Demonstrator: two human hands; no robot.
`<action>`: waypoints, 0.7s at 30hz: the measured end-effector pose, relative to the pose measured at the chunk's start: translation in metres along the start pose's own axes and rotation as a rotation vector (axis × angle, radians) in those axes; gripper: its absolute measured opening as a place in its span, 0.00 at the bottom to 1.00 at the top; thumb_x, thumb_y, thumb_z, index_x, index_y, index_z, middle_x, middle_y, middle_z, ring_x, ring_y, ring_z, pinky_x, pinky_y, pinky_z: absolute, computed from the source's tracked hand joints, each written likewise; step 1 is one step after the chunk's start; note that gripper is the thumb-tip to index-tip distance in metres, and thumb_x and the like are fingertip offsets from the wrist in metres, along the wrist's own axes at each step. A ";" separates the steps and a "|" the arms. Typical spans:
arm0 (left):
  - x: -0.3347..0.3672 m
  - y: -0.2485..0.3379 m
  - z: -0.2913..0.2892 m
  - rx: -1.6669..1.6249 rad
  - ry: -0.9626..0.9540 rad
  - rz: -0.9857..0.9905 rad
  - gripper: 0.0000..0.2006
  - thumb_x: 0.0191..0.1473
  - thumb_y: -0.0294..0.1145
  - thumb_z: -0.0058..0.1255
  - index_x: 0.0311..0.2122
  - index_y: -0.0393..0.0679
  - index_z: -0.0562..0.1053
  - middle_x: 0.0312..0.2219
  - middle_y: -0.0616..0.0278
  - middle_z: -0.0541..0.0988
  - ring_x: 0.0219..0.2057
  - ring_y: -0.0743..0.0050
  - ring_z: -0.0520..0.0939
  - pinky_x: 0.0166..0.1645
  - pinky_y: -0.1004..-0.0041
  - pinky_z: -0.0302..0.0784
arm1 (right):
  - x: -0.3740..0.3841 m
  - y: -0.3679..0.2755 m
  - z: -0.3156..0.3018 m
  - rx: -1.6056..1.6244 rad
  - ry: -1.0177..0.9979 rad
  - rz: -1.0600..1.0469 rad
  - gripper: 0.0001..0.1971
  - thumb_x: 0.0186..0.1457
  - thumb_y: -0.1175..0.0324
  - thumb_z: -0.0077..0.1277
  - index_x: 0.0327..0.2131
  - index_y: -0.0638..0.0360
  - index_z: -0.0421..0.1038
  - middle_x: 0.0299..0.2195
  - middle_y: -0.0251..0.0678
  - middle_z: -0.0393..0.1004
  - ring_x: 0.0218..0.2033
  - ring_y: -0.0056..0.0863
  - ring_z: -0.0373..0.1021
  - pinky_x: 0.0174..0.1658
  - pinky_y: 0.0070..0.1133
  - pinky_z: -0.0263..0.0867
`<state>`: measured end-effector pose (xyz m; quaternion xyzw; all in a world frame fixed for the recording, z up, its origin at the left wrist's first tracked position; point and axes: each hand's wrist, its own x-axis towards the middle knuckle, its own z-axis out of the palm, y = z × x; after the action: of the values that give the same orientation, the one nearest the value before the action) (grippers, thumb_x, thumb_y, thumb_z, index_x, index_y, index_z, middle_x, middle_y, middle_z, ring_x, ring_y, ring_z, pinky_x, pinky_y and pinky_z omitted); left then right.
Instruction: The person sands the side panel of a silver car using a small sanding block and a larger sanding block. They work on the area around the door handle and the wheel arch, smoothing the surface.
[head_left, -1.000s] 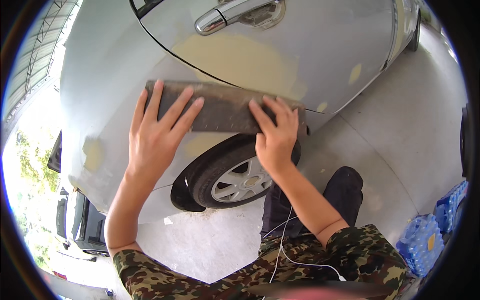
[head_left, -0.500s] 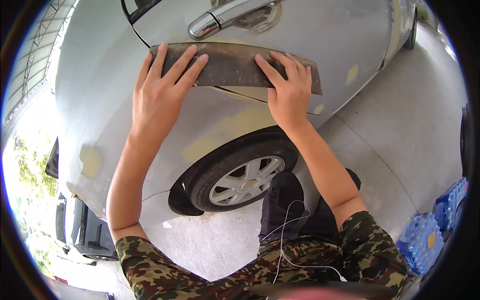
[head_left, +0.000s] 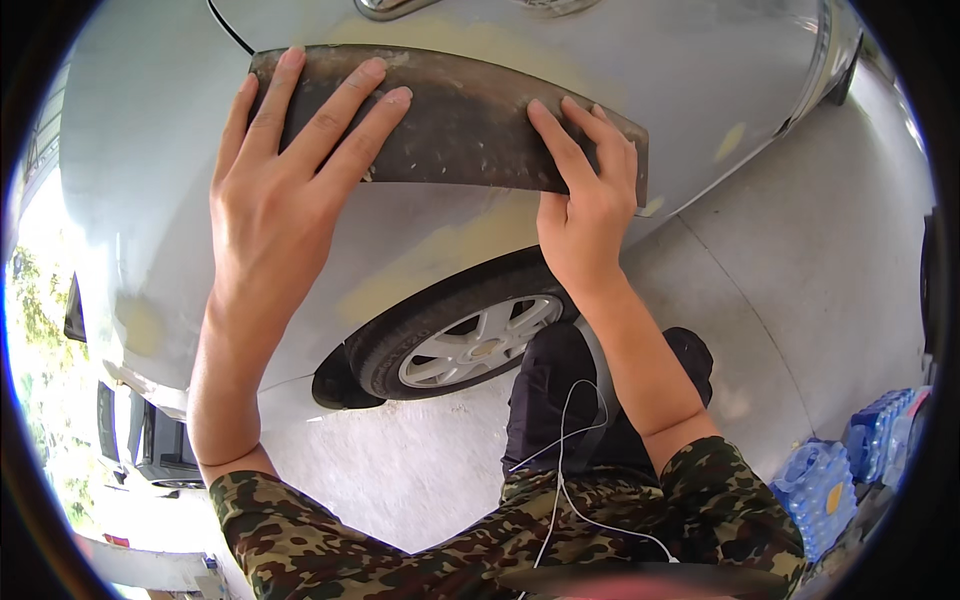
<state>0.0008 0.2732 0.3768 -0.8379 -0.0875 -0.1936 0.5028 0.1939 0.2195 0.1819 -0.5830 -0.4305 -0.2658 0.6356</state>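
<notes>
A dark, dusty, flexible curved sheet (head_left: 455,130) lies against the grey car panel (head_left: 440,215), bent along its curve. My left hand (head_left: 275,205) rests on the sheet's left part, four fingers spread flat across its face; its thumb is hidden. My right hand (head_left: 590,205) grips the right end, fingertips on the face and the thumb tucked at the lower edge. Yellowish patches (head_left: 440,250) show on the panel around the sheet. Directly below sits the car's rear wheel (head_left: 480,345) with its silver spoked rim.
A chrome door handle (head_left: 395,6) is partly cut off at the top edge. Blue shrink-wrapped bottle packs (head_left: 815,490) stand on the concrete floor (head_left: 745,300) at the right. A white cable (head_left: 560,470) hangs over my clothes. Another vehicle (head_left: 160,450) shows at the far left.
Both hands have slid the sheet lower on the panel; it now covers a dark seam seen below it before. The view has shifted, so the door handle sits nearer the top edge.
</notes>
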 end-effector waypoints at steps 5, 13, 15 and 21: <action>-0.014 0.007 -0.001 -0.037 -0.042 -0.015 0.24 0.52 0.29 0.60 0.56 0.59 0.82 0.59 0.71 0.81 0.61 0.42 0.79 0.67 0.44 0.71 | -0.027 -0.003 0.010 0.044 -0.001 0.053 0.42 0.40 0.86 0.56 0.60 0.33 0.79 0.59 0.34 0.73 0.63 0.52 0.67 0.65 0.64 0.56; -0.036 0.014 0.001 -0.061 -0.086 -0.011 0.26 0.52 0.28 0.58 0.58 0.59 0.82 0.62 0.72 0.80 0.65 0.42 0.76 0.71 0.42 0.68 | -0.059 -0.013 0.018 0.051 -0.018 0.095 0.43 0.40 0.86 0.56 0.60 0.33 0.79 0.60 0.35 0.73 0.64 0.53 0.67 0.65 0.64 0.55; -0.042 0.016 0.000 -0.075 -0.098 -0.009 0.26 0.52 0.27 0.58 0.58 0.59 0.82 0.62 0.71 0.79 0.65 0.41 0.76 0.71 0.42 0.67 | -0.066 -0.016 0.017 0.061 -0.031 0.114 0.43 0.40 0.86 0.57 0.60 0.33 0.79 0.60 0.35 0.73 0.64 0.53 0.66 0.65 0.64 0.55; -0.064 0.028 -0.014 -0.107 -0.172 -0.004 0.25 0.54 0.27 0.57 0.58 0.54 0.81 0.61 0.67 0.79 0.63 0.36 0.76 0.68 0.40 0.68 | -0.090 -0.027 0.008 0.098 -0.119 0.159 0.44 0.37 0.83 0.62 0.61 0.32 0.78 0.60 0.35 0.73 0.64 0.52 0.65 0.66 0.64 0.54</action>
<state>-0.0518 0.2505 0.3338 -0.8770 -0.1215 -0.1263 0.4474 0.1252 0.2078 0.1184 -0.5982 -0.4326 -0.1580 0.6557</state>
